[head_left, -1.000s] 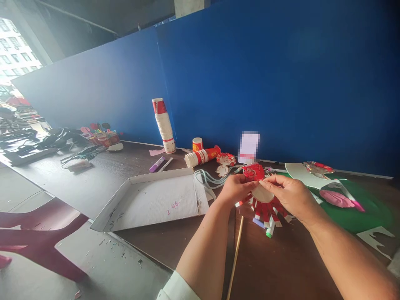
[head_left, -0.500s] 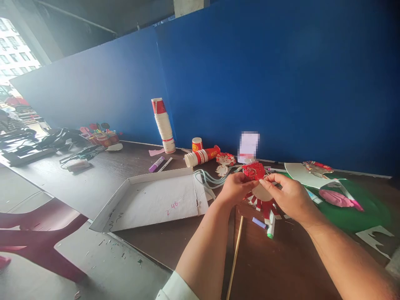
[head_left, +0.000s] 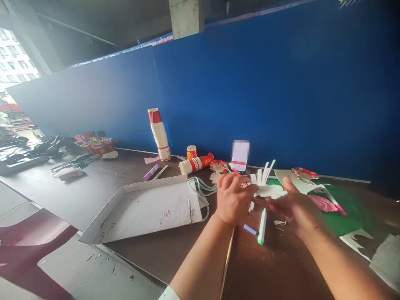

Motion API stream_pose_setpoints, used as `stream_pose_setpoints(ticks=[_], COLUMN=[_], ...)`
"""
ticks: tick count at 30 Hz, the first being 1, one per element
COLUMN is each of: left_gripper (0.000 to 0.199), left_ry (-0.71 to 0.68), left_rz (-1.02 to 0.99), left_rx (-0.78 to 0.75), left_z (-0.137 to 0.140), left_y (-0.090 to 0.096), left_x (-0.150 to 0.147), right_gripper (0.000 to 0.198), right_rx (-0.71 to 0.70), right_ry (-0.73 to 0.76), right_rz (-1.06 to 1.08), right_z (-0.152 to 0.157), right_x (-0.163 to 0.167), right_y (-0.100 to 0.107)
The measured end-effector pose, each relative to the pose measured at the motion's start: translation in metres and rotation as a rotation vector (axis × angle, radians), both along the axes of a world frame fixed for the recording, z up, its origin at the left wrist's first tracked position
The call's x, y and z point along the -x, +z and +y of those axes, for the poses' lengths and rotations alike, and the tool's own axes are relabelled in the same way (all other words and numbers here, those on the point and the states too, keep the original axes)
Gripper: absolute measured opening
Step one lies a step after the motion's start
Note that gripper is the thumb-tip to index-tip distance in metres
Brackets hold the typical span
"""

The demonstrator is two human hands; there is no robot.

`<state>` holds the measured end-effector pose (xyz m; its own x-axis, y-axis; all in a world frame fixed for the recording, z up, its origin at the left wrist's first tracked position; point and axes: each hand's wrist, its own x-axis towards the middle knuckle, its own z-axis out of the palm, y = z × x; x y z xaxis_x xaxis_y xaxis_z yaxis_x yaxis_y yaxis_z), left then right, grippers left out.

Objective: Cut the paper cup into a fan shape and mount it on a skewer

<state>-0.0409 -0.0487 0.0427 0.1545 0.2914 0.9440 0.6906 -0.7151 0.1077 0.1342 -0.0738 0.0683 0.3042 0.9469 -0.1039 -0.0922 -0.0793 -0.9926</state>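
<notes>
Between my hands is a cut paper cup [head_left: 269, 191], its pale base facing up and white strips standing up at the back. My left hand [head_left: 233, 195] is closed at its left side, with curled fingers against it. My right hand [head_left: 301, 210] grips the right edge, the thumb on top and the blurred fingers beneath. On the table below lie a green-tipped white marker [head_left: 262, 227], a small purple cap [head_left: 250, 229] and a white paper scrap [head_left: 280, 223]. Behind my left hand is another cut cup [head_left: 218, 167], red and flower-like.
Left of my hands lies a shallow white cardboard box [head_left: 146, 208], with a grey cable [head_left: 201, 187] beside it. A tall cup stack [head_left: 160, 135], lying cups [head_left: 196, 163] and a phone [head_left: 240, 155] stand near the blue partition [head_left: 281, 83]. A wooden stick [head_left: 227, 262] lies near my left forearm.
The cut cup has been turned, so its red side no longer faces me and white strips point upward. My hands have moved apart, and the camera view has shifted slightly.
</notes>
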Motion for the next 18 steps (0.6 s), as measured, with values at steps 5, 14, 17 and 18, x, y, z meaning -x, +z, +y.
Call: stream_pose_setpoints(ticks=[5,14,17,18], left_gripper=[0.017,0.015,0.026,0.031], left_ry=[0.028,0.104,0.119,0.126], left_rz=[0.148,0.259,0.277,0.27], left_rx=[-0.145,-0.158,-0.111,-0.092], left_z=[-0.006,-0.012,-0.017,-0.019], left_y=[-0.006,-0.015,-0.018,-0.018], left_x=[-0.007,-0.033,-0.037,-0.038], right_gripper=[0.037,0.022,0.017,0.015], right_rx=[0.067,0.075,-0.011,-0.071], right_ry=[0.235,0.234,0.138,0.103], right_rz=[0.387,0.243,0.21,0.193], right_z=[-0.009,-0.005,0.002,0.005], right_x=[-0.005,-0.022,-0.024,-0.025], right_y=[0.008,-0.014,-0.024,-0.027])
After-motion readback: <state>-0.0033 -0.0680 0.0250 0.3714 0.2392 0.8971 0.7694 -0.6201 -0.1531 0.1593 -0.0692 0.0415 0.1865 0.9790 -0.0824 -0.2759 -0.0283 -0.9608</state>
